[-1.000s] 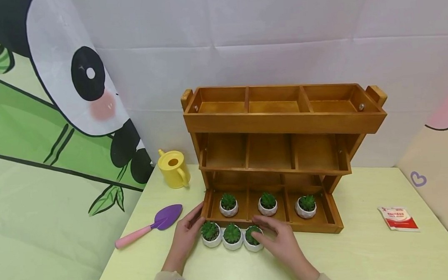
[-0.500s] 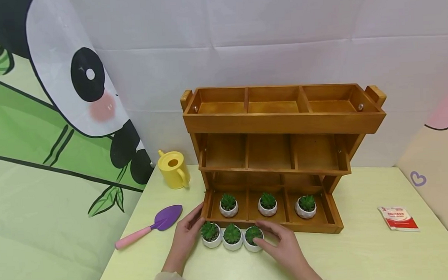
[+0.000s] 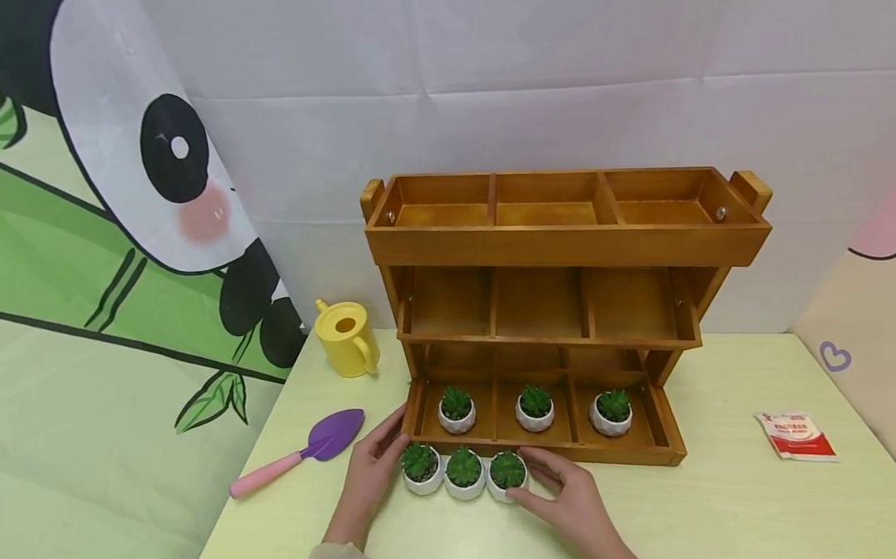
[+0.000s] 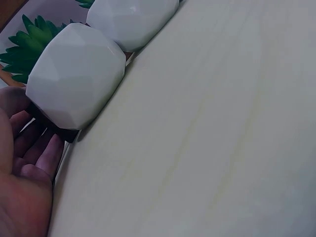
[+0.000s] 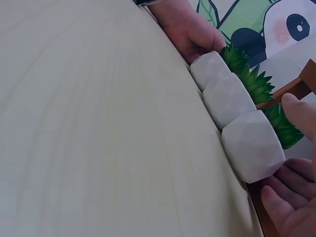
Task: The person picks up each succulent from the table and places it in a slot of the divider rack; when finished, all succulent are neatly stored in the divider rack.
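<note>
In the head view, three small potted succulents in white faceted pots stand in a touching row on the table: the left potted succulent (image 3: 422,467), the middle one (image 3: 465,474) and the right one (image 3: 507,476). Behind them is a brown wooden tiered shelf (image 3: 569,245). My left hand (image 3: 369,466) rests beside the left pot, at the shelf's lower left corner. My right hand (image 3: 570,495) is spread beside the right pot, index finger behind and thumb in front. In the right wrist view its thumb stands apart from the pot (image 5: 254,147), and its fingers lie beside it.
Three more potted succulents, left (image 3: 457,410), centre (image 3: 534,407) and right (image 3: 611,412), sit in separate compartments of the lowest tier. A yellow watering can (image 3: 347,338) and a purple trowel with pink handle (image 3: 299,451) lie left. A red-white packet (image 3: 796,437) lies right.
My right hand has shifted slightly right, its thumb and fingers drawing off the top of the right succulent to the pot's side. The left hand and pots look still.
</note>
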`<state>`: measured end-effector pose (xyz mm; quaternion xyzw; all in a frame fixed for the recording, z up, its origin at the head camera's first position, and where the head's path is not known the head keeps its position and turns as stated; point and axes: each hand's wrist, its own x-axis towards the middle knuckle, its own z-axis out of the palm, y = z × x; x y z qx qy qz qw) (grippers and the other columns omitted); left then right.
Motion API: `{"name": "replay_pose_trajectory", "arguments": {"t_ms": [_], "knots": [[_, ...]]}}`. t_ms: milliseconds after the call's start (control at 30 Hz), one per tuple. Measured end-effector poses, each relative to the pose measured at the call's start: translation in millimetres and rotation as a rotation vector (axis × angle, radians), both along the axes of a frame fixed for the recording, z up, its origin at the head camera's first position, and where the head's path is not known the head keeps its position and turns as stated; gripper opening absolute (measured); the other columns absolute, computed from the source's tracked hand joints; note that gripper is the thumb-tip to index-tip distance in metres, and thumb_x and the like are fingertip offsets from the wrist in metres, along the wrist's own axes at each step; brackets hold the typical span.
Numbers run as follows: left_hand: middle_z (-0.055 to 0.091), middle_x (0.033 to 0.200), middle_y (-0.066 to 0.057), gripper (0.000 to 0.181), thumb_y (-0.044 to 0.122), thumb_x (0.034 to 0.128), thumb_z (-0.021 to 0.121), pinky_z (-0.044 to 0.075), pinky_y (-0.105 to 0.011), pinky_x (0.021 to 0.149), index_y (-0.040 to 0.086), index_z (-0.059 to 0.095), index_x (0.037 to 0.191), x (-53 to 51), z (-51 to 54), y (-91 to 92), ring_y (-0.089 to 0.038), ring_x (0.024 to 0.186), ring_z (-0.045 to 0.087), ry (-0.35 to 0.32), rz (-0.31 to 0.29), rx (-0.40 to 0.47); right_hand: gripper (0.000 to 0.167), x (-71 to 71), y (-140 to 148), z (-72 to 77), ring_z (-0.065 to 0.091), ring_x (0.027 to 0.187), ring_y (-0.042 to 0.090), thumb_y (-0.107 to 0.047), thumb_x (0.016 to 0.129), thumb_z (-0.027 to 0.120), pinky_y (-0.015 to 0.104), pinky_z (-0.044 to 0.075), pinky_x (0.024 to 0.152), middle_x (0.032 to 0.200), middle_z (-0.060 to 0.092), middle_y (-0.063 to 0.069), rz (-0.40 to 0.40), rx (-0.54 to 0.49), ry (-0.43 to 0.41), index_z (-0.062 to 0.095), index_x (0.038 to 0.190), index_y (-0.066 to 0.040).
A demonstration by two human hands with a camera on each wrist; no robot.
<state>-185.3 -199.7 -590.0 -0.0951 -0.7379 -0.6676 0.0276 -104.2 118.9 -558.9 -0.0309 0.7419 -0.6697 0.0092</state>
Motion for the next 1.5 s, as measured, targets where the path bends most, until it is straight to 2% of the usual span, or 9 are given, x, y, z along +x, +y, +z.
{"name": "replay_pose_trajectory", "arguments": {"t_ms": [200,400,733,900,1067,1267,1500], "knots": [[0.054,0.153,-0.009,0.048,0.011,0.1042,0.065,0.047,-0.024,0.110,0.011,0.057,0.151,-1.0,-0.6,0.7,-0.027,0.137,0.054,0.018,-0.003,0.017,0.067,0.3,-1,-6.0,0.061,0.129,0.037,-0.027,0.078,0.095,0.028,0.053,0.104,0.136,0.065,0.014,-0.008,0.086,0.020,0.068,0.134,-0.005],[0.054,0.153,-0.010,0.048,0.013,0.1043,0.066,0.047,-0.024,0.110,0.011,0.057,0.151,-0.6,-0.6,1.0,-0.027,0.136,0.055,0.029,-0.001,0.013,0.068,1.2,-4,-10.1,0.061,0.129,0.036,-0.027,0.077,0.096,0.028,0.054,0.103,0.137,0.065,0.015,-0.017,0.119,0.052,0.068,0.135,-0.004],[0.055,0.153,-0.010,0.048,0.011,0.1038,0.066,0.046,-0.024,0.110,0.011,0.057,0.151,-0.4,-1.8,0.0,-0.023,0.136,0.055,0.019,0.007,0.013,0.066,1.6,-14,-13.4,0.066,0.123,0.028,-0.029,0.076,0.096,0.028,0.056,0.100,0.132,0.068,0.008,-0.110,0.265,0.085,0.070,0.132,-0.008],[0.055,0.152,-0.010,0.048,0.011,0.1039,0.066,0.047,-0.025,0.109,0.011,0.057,0.151,-0.9,-2.5,0.0,-0.019,0.134,0.057,0.020,0.004,0.022,0.065,1.5,-16,-13.6,0.068,0.120,0.027,-0.031,0.076,0.096,0.031,0.057,0.100,0.130,0.070,0.009,-0.134,0.322,0.089,0.071,0.131,-0.006],[0.055,0.152,-0.012,0.048,0.010,0.1036,0.066,0.048,-0.024,0.109,0.009,0.057,0.151,-1.4,-3.2,-0.3,-0.018,0.133,0.058,0.030,0.002,0.021,0.066,2.0,-18,-14.3,0.069,0.117,0.027,-0.032,0.075,0.097,0.031,0.058,0.098,0.128,0.071,0.010,-0.148,0.335,0.089,0.071,0.130,-0.005],[0.055,0.152,-0.011,0.048,0.010,0.1038,0.066,0.048,-0.025,0.108,0.010,0.057,0.151,-1.1,-2.4,-0.6,-0.023,0.134,0.057,0.024,0.006,0.018,0.064,2.9,-21,-13.2,0.070,0.115,0.031,-0.034,0.075,0.097,0.035,0.059,0.097,0.124,0.072,0.012,-0.157,0.320,0.146,0.072,0.125,-0.002],[0.054,0.153,-0.008,0.048,0.011,0.1043,0.065,0.048,-0.024,0.109,0.013,0.057,0.151,-1.0,-2.0,-0.3,-0.025,0.136,0.055,0.010,0.004,0.008,0.060,3.4,-23,-13.4,0.071,0.113,0.028,-0.031,0.074,0.097,0.034,0.059,0.096,0.120,0.074,0.008,-0.188,0.317,0.159,0.074,0.123,-0.004]]}}
